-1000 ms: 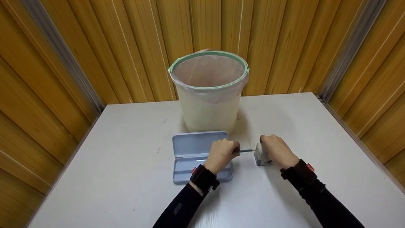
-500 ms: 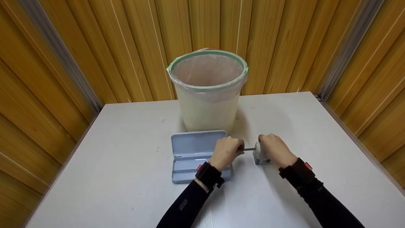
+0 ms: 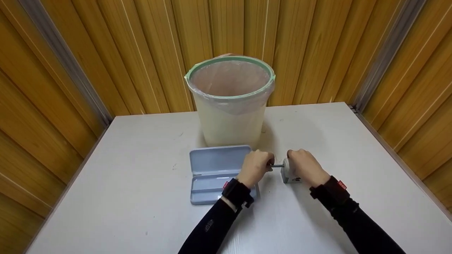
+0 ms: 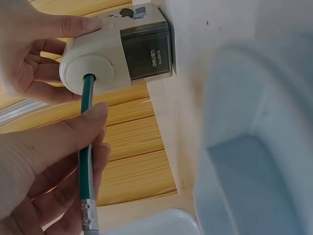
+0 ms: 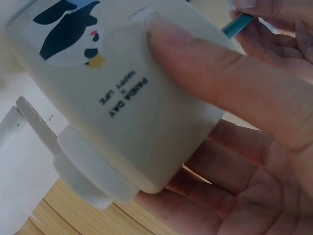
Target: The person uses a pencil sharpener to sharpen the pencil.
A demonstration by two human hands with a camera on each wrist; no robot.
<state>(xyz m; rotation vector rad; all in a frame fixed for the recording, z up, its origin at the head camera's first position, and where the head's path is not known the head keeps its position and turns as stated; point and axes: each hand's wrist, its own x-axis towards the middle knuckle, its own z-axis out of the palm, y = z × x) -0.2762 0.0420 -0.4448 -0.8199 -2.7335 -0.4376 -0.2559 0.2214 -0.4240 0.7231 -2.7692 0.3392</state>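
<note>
Between thumb and fingers, my left hand pinches a green pencil with a metal ferrule at its near end. Its front end sits in the round hole of a white pencil sharpener, so the tip is hidden. My right hand grips the sharpener's upper body, thumb on one face and fingers around the other side. In the right wrist view, the sharpener's panda print and a white crank show. A dark see-through drawer forms its lower part, standing on the table.
An open light-blue pencil case lies on the white table, partly under my left arm. Behind it stands a cream bin with a green rim and clear liner. Wood-grain panels wall the back and sides.
My left hand has moved right with the pencil, toward the sharpener, and the stretch of pencil between them is shorter. The right hand keeps its hold on the sharpener almost unmoved.
</note>
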